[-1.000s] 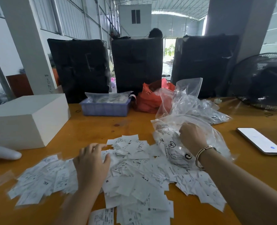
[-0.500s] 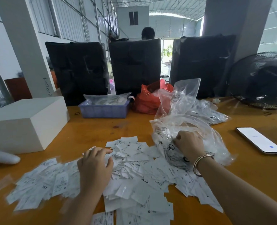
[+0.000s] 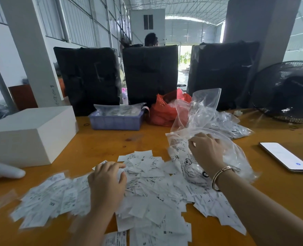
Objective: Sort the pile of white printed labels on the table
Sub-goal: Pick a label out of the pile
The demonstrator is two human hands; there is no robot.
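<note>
Crowding labels [image 3: 147,201], bare table [image 3: 101,139] beyond

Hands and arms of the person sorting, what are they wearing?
Both forearms are bare, with no sleeves in view and no gloves. The right hand has a thin gold-coloured bangle at the wrist. The left hand shows no jewellery from this view.

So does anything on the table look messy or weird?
Mostly the white labels: a loose, overlapping heap spread across the table, unsorted. A crumpled clear plastic bag lies on its right edge under the right hand. Nothing looks torn or broken.
</note>
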